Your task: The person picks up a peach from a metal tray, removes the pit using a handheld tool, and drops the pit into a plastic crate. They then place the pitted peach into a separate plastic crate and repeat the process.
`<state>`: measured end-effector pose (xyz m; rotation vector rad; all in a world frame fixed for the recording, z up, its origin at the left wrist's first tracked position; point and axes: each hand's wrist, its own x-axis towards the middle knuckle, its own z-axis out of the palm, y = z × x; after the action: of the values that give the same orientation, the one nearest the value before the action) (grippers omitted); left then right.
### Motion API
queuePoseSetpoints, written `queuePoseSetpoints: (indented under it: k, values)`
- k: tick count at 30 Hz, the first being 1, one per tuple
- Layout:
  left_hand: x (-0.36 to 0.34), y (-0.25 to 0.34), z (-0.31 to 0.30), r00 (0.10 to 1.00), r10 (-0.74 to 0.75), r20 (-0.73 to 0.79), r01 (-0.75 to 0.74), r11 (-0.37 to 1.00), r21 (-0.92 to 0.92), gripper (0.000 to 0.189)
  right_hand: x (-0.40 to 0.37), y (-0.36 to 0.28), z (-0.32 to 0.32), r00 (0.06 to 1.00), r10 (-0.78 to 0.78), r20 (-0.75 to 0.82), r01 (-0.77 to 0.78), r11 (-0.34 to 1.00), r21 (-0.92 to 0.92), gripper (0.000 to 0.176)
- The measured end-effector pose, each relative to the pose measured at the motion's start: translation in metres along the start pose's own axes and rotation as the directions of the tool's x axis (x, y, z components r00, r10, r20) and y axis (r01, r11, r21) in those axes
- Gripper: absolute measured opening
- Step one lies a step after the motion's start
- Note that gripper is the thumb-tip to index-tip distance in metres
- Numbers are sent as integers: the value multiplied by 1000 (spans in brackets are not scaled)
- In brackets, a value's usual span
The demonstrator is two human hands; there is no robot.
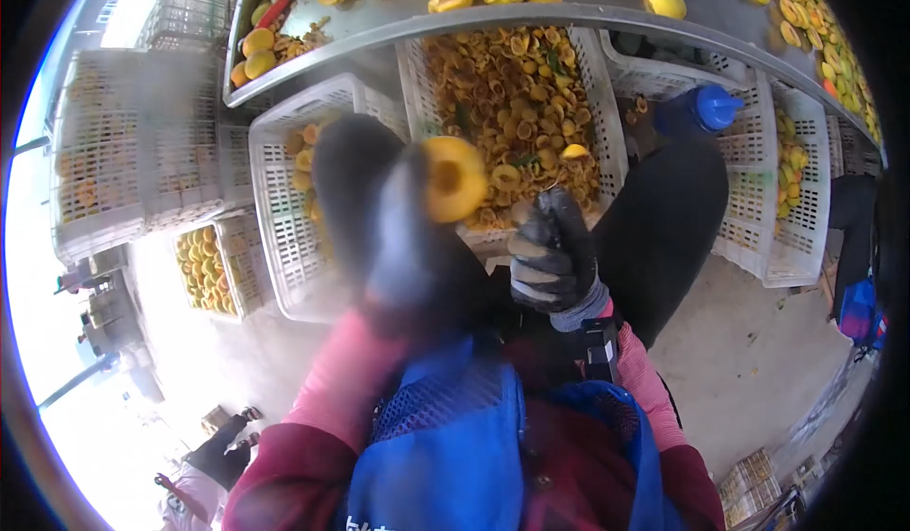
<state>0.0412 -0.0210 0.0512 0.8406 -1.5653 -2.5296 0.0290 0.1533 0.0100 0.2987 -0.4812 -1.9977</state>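
My left hand (403, 223), gloved and blurred by motion, grips a yellow peach half (468, 181) whose cut face, with a dark hollow in the middle, is turned up to me. To its right, apart from the fruit, my gloved right hand (553, 258) is closed. A thin metal tip of a small tool shows at the top of this fist; the rest of the tool is hidden by the fingers. Beneath and beyond both hands stands a white crate (609, 104) of brown-orange peach pits and scraps (502, 85).
A metal table (370, 52) with peaches and halves runs across the front. White crates stand left (270, 199) and right (749, 209). A blue bottle (697, 111) is beside my right knee. Stacked crates (142, 142) rise at far left. Other people are partly visible at both sides.
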Motion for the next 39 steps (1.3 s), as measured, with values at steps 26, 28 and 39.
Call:
queuePoseSetpoints:
  k: [26,28,39]
  values:
    - [189,63,64,779,457,429,-582,273,766,29,9,-39,-50,546,-830,-113,-141,42,-989,33]
    - [148,45,58,903,268,337,-429,618,658,26,10,-37,-34,553,-822,-134,-70,114,-991,30]
    - [51,-13,63,932,268,245,-353,829,434,38,17,-9,11,659,-600,453,-114,-675,-729,35]
